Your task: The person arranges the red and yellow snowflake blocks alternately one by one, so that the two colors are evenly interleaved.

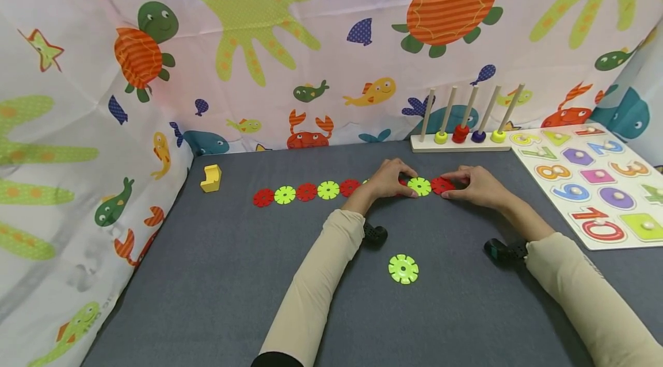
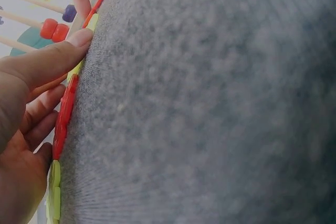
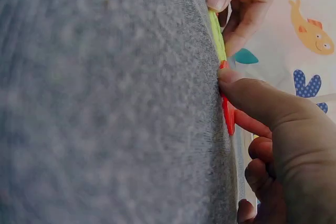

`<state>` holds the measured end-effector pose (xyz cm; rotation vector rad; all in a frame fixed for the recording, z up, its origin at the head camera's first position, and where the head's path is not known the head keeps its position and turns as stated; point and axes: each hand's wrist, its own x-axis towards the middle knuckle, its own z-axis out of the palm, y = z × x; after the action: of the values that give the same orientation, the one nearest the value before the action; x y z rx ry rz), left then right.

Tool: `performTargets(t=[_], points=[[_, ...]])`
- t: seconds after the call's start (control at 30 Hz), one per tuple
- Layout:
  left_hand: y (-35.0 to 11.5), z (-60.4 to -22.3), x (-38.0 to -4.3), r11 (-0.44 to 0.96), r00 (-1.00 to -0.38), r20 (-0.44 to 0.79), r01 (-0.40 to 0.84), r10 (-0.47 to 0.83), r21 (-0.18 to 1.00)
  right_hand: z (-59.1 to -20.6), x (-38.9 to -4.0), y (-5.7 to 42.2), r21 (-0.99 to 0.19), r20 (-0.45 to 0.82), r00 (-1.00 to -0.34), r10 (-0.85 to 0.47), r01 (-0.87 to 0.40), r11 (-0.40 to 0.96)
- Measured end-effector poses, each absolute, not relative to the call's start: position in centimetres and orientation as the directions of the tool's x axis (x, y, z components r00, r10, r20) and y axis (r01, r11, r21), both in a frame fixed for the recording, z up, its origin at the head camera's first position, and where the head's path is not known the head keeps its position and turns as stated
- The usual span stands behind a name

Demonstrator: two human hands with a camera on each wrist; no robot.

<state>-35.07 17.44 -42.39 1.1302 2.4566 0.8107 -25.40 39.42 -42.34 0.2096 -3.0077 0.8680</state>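
Observation:
A row of notched plastic discs, alternating red and yellow-green, lies across the grey tabletop, starting with a red disc (image 1: pixel 263 198) at its left end. My left hand (image 1: pixel 385 180) covers part of the row and pinches a yellow-green disc (image 1: pixel 420 186) near the right end between thumb and fingers. At the very end, my right hand (image 1: pixel 479 186) pinches a red disc (image 1: pixel 442 185), with the thumb (image 3: pixel 247 90) along its near edge. The two held discs meet edge to edge. One loose yellow-green disc (image 1: pixel 403 269) lies flat between my forearms.
Behind the right hand stands a wooden peg stacker (image 1: pixel 461 145) with a few coloured beads. A number-and-shape puzzle board (image 1: pixel 595 183) lies at the right. Far left sits a yellow block (image 1: pixel 210 178). A printed cloth (image 1: pixel 331 56) hangs along the back and left.

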Motion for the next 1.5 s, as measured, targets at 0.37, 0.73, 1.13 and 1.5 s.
performTargets(t=[0.37, 0.73, 1.13, 1.5], points=[[18.5, -41.9, -35.3, 0.515, -0.585, -0.072, 0.641, 0.808, 0.569, -42.5, -25.0, 40.3, -0.556, 0.034, -0.995, -0.097, -0.099, 0.825], [20.1, -42.0, -34.9, 0.472, -0.545, -0.046, 0.677, 0.837, 0.564, -42.4, -24.3, 40.2, -0.643, 0.053, -0.995, -0.084, -0.098, 0.760], [21.2, -42.2, -35.1, 0.428, -0.488, -0.058, 0.695, 0.871, 0.578, -40.7, -18.8, 33.5, -0.608, 0.168, -0.863, -0.477, -0.471, 0.639], [21.5, -42.6, -34.7, 0.443, -0.517, -0.056, 0.666, 0.854, 0.600, -41.4, -16.6, 28.8, -0.545, 0.016, -0.767, -0.641, -0.544, 0.638]])
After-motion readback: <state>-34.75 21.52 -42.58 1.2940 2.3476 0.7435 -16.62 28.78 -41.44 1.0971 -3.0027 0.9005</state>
